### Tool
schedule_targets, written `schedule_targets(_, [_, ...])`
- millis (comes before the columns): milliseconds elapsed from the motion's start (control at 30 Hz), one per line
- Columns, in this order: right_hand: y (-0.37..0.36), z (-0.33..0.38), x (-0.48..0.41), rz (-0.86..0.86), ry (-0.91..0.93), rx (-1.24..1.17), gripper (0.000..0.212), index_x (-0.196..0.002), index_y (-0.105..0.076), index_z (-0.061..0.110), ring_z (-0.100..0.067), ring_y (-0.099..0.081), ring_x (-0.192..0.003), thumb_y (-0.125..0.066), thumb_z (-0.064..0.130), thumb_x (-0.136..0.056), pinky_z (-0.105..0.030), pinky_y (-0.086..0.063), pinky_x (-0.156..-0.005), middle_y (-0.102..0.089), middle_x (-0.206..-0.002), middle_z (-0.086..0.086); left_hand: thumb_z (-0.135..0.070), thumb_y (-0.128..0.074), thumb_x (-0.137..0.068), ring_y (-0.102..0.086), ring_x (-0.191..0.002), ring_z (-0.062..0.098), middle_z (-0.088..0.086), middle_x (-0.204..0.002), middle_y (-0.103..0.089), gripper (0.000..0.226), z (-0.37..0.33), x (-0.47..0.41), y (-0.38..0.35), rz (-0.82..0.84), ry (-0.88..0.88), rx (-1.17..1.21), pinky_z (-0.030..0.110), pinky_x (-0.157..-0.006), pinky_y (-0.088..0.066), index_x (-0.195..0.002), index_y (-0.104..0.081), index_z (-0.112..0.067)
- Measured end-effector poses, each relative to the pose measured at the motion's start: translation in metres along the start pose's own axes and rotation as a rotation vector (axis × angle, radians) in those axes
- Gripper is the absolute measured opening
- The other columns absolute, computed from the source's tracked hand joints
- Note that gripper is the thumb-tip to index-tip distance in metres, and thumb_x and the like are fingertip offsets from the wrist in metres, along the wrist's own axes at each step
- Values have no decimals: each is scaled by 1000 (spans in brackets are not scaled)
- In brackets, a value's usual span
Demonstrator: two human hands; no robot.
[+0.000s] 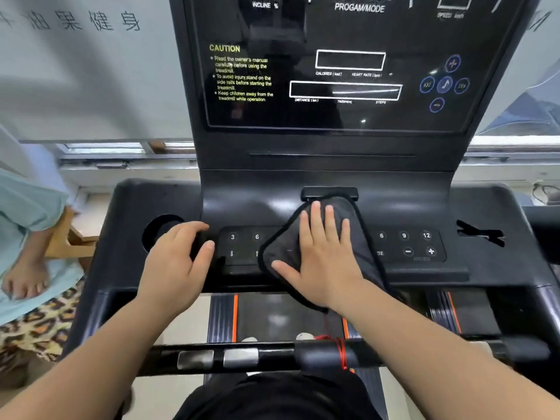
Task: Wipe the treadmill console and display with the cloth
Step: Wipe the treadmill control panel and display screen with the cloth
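A black treadmill console [485, 207] fills the middle of the view, with a button panel [406, 244] along its front. Above it rises the dark display [333, 71], with white readout frames and yellow caution text. A dark grey cloth [278, 256] lies over the centre of the button panel. My right hand [324, 253] presses flat on the cloth, fingers spread and pointing toward the display. My left hand [178, 262] rests on the console left of the panel, fingers curled loosely on its surface, holding nothing.
A round cup holder [157, 231] sits at the console's left end. A black handlebar [272, 356] with metal sensor plates and a red cord crosses below. Another person [27, 237] in a light blue garment stands close on the left. A window sill runs behind.
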State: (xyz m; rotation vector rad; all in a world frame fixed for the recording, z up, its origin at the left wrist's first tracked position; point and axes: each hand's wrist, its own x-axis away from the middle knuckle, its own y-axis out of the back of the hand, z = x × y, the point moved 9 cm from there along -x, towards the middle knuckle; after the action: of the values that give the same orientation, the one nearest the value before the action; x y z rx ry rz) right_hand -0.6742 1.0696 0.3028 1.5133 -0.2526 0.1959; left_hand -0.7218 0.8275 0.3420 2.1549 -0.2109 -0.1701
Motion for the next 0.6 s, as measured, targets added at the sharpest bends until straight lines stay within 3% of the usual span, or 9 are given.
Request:
schedule_targets(133, [-1,69,-6,-52,193,12,101,-164,1,11,-37,15,-157,-22,79,-93,-63,1,-124,10,-172,-12,-32,-47,-96,-61,-109,25,4,-115,-69,39,7,-7,4,27,-81,-31,43,-93,-47,-126,-62,-12])
schedule_targets(300, [-8,120,6,-29,426,53,92,-165,1,19,-28,17,-158,-27,75,-97,-57,7,-126,10,-173,-1,-32,-45,-92,-62,-109,32,6,-115,-70,38,24,-20,4,3,-165,-138,48,-93,-47,-115,-67,-12])
schedule_targets(400, [-9,97,10,-14,344,14,90,-164,5,23,-26,24,-156,-22,75,-96,-54,8,-126,16,-172,1,-31,-45,-93,-59,-115,35,9,-125,-67,38,34,-28,4,-11,-159,-205,51,-95,-46,-117,-68,-13])
schedule_targets(533, [-9,37,11,21,1,46,104,-158,20,15,-42,26,-152,-12,85,-88,-59,10,-125,25,-167,-16,-32,-44,-93,-58,-118,34,10,-129,-65,42,43,-34,7,7,-160,-207,51,-96,-46,-121,-67,-12])
schedule_targets(600, [-6,31,7,54,-75,39,109,-157,23,13,-45,27,-151,-1,89,-84,-60,11,-125,29,-165,-19,-33,-44,-93,-57,-119,32,10,-130,-65,43,47,-33,9,21,-169,-201,50,-99,-46,-122,-66,-11])
